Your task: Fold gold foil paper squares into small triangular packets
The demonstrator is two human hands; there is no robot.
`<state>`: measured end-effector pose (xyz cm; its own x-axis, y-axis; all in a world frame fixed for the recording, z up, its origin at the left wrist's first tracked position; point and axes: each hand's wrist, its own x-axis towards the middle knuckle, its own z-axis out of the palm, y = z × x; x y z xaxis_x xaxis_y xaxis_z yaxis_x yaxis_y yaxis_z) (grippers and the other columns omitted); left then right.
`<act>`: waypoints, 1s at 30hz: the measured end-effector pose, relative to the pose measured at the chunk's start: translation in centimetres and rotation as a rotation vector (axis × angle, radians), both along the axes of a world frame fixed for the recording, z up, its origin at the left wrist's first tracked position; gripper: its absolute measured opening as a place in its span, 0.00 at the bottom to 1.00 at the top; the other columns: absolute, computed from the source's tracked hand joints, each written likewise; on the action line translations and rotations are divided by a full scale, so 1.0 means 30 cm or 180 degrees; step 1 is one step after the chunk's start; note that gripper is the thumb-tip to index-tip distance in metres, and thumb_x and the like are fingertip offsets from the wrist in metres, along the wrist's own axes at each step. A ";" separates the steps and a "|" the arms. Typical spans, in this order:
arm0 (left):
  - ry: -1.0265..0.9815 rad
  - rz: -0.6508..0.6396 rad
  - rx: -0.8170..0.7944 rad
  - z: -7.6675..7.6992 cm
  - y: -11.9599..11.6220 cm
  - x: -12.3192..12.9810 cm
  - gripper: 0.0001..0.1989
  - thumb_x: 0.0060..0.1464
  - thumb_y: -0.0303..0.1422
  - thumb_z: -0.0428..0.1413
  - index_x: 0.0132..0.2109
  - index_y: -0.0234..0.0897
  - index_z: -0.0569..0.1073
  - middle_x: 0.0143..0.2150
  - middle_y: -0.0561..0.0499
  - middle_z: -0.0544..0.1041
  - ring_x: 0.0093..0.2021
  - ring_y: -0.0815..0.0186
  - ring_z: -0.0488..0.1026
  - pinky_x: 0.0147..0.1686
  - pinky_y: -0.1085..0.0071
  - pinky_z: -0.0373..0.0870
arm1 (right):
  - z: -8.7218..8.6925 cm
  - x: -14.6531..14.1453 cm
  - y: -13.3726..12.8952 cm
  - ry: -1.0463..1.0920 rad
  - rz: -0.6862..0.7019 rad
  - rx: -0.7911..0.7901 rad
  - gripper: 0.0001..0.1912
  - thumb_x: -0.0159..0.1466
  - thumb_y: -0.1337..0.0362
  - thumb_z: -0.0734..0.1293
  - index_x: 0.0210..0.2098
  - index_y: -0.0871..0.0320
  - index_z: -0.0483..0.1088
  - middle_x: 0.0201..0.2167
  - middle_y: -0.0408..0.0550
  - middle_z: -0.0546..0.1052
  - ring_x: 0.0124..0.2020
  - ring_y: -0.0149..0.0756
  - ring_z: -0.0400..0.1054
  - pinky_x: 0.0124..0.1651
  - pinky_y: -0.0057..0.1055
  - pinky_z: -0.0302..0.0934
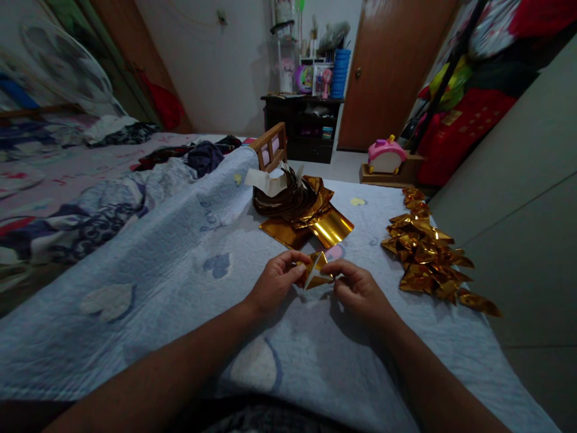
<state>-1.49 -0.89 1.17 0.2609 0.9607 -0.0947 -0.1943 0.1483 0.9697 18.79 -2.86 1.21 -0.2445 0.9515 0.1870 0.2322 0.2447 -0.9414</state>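
A small piece of folded gold foil paper [319,264] is held between both hands above the light blue bed cover. My left hand [280,278] pinches its left side between thumb and fingers. At its right edge, the fingers of my right hand [356,288] are closed on the paper. Just beyond the hands, flat gold sheets [332,226] lie by a thick, fanned stack of foil paper [286,198]. Folded gold pieces [424,252] form a pile at the right edge of the bed.
The quilted bed cover [180,300] has a raised ridge on the left, with rumpled clothes and bedding [103,210] beyond. A pink toy case [386,156], a dark cabinet [300,129] and a brown door [387,78] stand past the bed.
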 end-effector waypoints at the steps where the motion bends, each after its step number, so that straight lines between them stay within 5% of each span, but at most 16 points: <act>1: 0.0000 0.0006 -0.0018 0.001 0.000 -0.001 0.09 0.54 0.33 0.62 0.42 0.35 0.76 0.33 0.51 0.78 0.29 0.69 0.73 0.34 0.71 0.70 | -0.002 -0.001 0.000 -0.0110 -0.0002 0.0257 0.15 0.60 0.72 0.62 0.42 0.54 0.76 0.36 0.46 0.77 0.36 0.37 0.71 0.39 0.34 0.67; 5: -0.0139 -0.0063 -0.0148 0.007 -0.004 -0.001 0.09 0.53 0.33 0.63 0.41 0.35 0.75 0.35 0.50 0.80 0.32 0.68 0.76 0.36 0.71 0.72 | -0.012 -0.006 0.002 -0.0403 -0.0113 0.1169 0.21 0.61 0.75 0.63 0.49 0.51 0.75 0.41 0.48 0.71 0.43 0.39 0.69 0.42 0.36 0.68; 11: -0.0102 -0.0250 -0.0216 0.001 -0.002 -0.003 0.08 0.54 0.32 0.61 0.41 0.34 0.77 0.36 0.49 0.79 0.34 0.67 0.76 0.39 0.69 0.72 | -0.010 -0.017 -0.018 -0.1174 -0.0138 0.2087 0.35 0.62 0.78 0.63 0.64 0.44 0.63 0.55 0.53 0.66 0.59 0.49 0.61 0.59 0.53 0.63; 15: -0.0077 -0.0250 -0.0233 -0.009 0.006 -0.007 0.08 0.54 0.32 0.61 0.40 0.34 0.77 0.36 0.50 0.79 0.34 0.67 0.76 0.39 0.70 0.71 | -0.007 -0.034 -0.028 -0.1190 0.0045 0.2237 0.33 0.64 0.77 0.62 0.66 0.46 0.59 0.53 0.53 0.69 0.55 0.47 0.64 0.56 0.49 0.66; 21: -0.0247 -0.0306 -0.0365 -0.005 0.010 -0.004 0.09 0.51 0.32 0.63 0.40 0.34 0.77 0.36 0.49 0.80 0.35 0.66 0.76 0.39 0.70 0.71 | -0.007 -0.046 -0.027 -0.0633 -0.0289 0.2120 0.24 0.64 0.76 0.63 0.57 0.49 0.62 0.49 0.52 0.72 0.53 0.44 0.69 0.52 0.44 0.70; 30: 0.0071 -0.0273 -0.0290 0.005 0.010 -0.005 0.07 0.49 0.31 0.61 0.37 0.34 0.78 0.32 0.51 0.78 0.31 0.68 0.72 0.33 0.73 0.66 | -0.001 -0.055 -0.029 -0.1384 0.0168 0.2547 0.17 0.71 0.74 0.60 0.52 0.53 0.73 0.39 0.50 0.78 0.39 0.39 0.71 0.42 0.37 0.67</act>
